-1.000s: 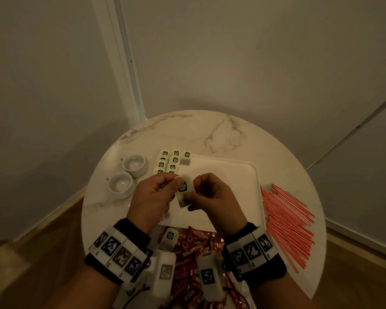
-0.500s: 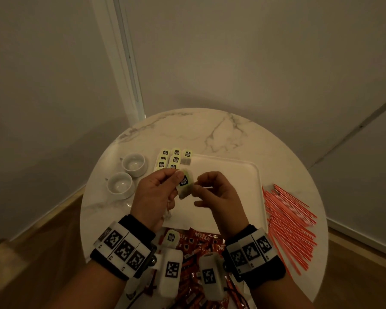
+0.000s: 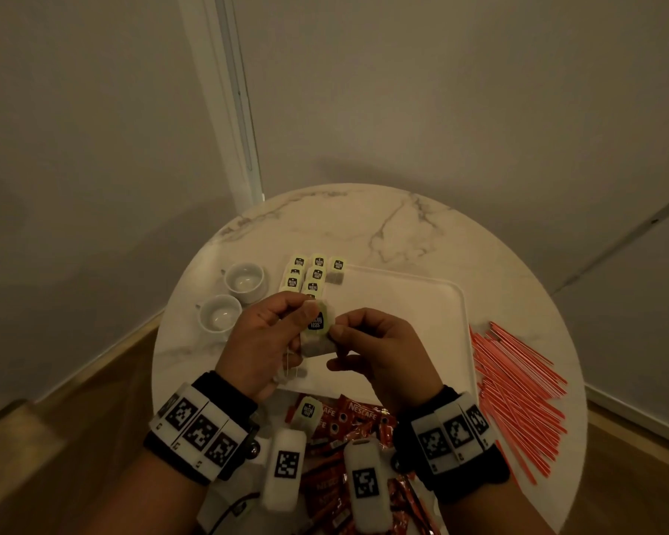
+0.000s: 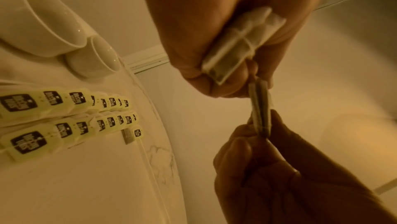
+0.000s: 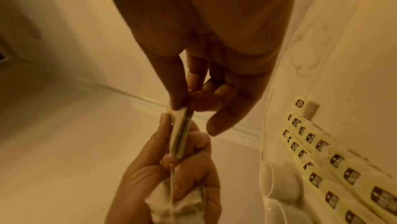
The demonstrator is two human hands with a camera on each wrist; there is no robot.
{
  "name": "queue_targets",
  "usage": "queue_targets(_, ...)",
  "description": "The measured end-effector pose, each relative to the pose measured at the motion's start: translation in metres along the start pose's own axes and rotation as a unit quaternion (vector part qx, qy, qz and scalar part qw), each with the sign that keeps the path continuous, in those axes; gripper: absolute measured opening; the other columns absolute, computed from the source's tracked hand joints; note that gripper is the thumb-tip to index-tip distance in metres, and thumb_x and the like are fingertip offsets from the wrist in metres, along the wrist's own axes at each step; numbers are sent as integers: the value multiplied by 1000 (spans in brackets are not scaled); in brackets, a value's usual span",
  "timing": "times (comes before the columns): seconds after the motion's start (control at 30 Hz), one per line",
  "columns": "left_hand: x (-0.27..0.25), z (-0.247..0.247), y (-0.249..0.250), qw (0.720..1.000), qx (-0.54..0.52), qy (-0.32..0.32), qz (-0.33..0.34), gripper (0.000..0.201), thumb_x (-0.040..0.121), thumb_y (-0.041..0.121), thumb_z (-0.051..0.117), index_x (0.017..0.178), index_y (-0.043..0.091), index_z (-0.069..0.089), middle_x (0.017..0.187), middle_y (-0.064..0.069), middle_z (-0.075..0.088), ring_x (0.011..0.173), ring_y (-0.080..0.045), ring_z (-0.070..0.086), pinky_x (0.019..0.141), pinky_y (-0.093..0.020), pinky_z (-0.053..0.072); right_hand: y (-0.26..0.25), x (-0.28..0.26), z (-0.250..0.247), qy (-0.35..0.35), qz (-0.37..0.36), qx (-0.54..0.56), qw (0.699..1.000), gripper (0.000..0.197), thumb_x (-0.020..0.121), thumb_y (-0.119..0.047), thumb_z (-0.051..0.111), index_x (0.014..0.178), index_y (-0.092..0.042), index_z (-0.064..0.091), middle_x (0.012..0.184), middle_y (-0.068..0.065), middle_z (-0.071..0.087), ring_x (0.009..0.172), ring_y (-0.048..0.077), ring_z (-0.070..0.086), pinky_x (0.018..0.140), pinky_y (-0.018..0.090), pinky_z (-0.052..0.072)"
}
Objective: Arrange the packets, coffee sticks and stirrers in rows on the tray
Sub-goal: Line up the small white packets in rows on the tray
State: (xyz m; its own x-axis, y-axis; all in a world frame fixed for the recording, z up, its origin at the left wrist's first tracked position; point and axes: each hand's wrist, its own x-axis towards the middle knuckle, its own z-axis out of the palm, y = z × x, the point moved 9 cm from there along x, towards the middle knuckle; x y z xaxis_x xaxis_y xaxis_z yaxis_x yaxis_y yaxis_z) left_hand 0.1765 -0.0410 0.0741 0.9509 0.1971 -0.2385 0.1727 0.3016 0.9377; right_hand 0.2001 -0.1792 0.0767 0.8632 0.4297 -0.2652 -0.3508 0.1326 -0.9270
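Note:
Both hands hold one pale green tea bag packet (image 3: 317, 325) above the near left part of the white tray (image 3: 410, 303). My left hand (image 3: 306, 311) pinches its left side, my right hand (image 3: 337, 330) its right edge. In the left wrist view the packet (image 4: 260, 109) shows edge-on, and a second tea bag (image 4: 242, 44) is tucked in the left palm. Two rows of tea bag packets (image 3: 306, 276) lie along the tray's left side. Red coffee sticks (image 3: 348, 422) are heaped at the near edge, with one tea packet (image 3: 308, 411) on them. Red stirrers (image 3: 518, 399) lie right of the tray.
Two white cups (image 3: 244, 279) (image 3: 219, 316) stand on the round marble table (image 3: 364, 225), left of the tray. Walls close in behind the table, and wooden floor shows around it. The cups (image 5: 279, 181) also sit beside the packet rows (image 5: 322, 159) in the right wrist view.
Both hands keep hold of the same tea bag packet and have turned it slightly between the fingers. Nothing on the table has moved.

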Motion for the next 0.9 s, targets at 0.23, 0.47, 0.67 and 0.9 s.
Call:
queue_targets(0.23, -5, 5, 5, 1000, 5, -2, 15, 19, 74, 31, 68, 86, 18, 73, 85, -22, 64, 75, -34, 44, 58, -31, 38, -2, -8, -3, 17, 7, 3, 1000, 10, 90, -2, 60, 81, 0, 65, 74, 11, 63, 64, 16, 55, 60, 40, 58)
queue_targets(0.47, -10, 8, 3, 999, -2, 17, 32, 14, 77, 37, 72, 83, 24, 73, 103, -27, 65, 81, -36, 53, 67, -43, 45, -11, -14, -5, 56, -33, -54, 996, 10, 91, -5, 61, 87, 3, 64, 75, 13, 63, 65, 17, 57, 67, 48, 59)
queue_targets(0.67, -15, 12, 4, 999, -28, 14, 35, 10, 75, 31, 65, 77, 24, 72, 101, -26, 66, 79, -33, 57, 67, -39, 49, -28, -21, -2, 93, -131, -238, 958, 10, 79, -13, 74, 79, -12, 65, 72, -2, 66, 67, 12, 63, 69, 38, 58)
queue_targets(0.9, -17, 14, -1, 996, -79, -22, 25, 14, 84, 28, 57, 78, 21, 68, 87, -18, 60, 61, -20, 48, 43, -21, 36, -28, -22, -3, 106, -124, -213, 963, 7, 81, -17, 74, 79, -13, 69, 74, 0, 69, 70, 20, 65, 72, 46, 57)
